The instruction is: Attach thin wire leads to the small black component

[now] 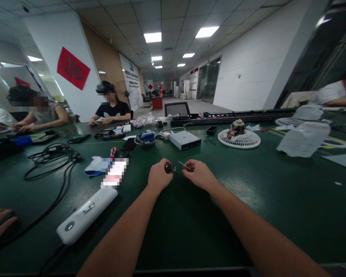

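In the head view, my left hand [159, 175] is closed around a small dark, rounded object [168, 168] with a shiny ring-like end facing right. What kind of object it is I cannot make out. Close by on the right, my right hand [198, 173] pinches a thin pale stick [183, 165] that slants up toward the left. A narrow gap separates the stick's tip from the dark object. Both hands are over the green tabletop [184, 215]. Just beyond them lies a grey optical drive [185, 140].
Left of my arms are a white power strip [88, 216], a pixelated bright screen [114, 173], a cloth glove [96, 165] and a coiled black cable [56, 154]. Farther off stand a filled bowl [145, 137] and a white fan grille [239, 139]. Another person's hand [0, 225] holds a mouse.
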The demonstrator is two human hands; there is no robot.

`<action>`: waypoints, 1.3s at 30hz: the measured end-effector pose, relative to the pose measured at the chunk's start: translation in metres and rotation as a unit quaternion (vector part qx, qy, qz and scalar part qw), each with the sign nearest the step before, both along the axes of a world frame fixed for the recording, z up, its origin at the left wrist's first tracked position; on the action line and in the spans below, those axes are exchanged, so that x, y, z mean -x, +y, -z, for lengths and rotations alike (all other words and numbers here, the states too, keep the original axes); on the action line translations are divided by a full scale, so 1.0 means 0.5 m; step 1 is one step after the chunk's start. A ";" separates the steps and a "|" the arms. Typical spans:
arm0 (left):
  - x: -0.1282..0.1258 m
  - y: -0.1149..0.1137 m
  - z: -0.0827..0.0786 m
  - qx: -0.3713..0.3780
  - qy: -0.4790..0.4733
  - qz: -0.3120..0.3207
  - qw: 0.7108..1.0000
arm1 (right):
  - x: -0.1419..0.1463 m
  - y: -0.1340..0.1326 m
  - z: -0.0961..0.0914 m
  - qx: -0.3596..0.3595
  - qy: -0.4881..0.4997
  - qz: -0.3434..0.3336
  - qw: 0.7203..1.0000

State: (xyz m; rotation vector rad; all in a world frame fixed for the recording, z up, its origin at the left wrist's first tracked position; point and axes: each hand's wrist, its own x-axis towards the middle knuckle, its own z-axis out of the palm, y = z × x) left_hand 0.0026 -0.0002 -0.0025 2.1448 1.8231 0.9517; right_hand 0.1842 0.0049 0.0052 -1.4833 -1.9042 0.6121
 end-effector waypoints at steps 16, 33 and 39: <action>-0.013 -0.017 -0.014 0.021 -0.015 0.083 0.996 | -0.004 0.002 -0.013 -0.053 0.049 -0.049 0.996; -0.011 -0.018 -0.012 -0.004 -0.018 0.139 0.990 | -0.006 0.006 0.006 -0.014 0.027 -0.039 0.999; -0.012 -0.016 -0.009 -0.010 -0.029 0.118 0.993 | 0.006 0.004 0.017 0.032 0.078 -0.110 0.990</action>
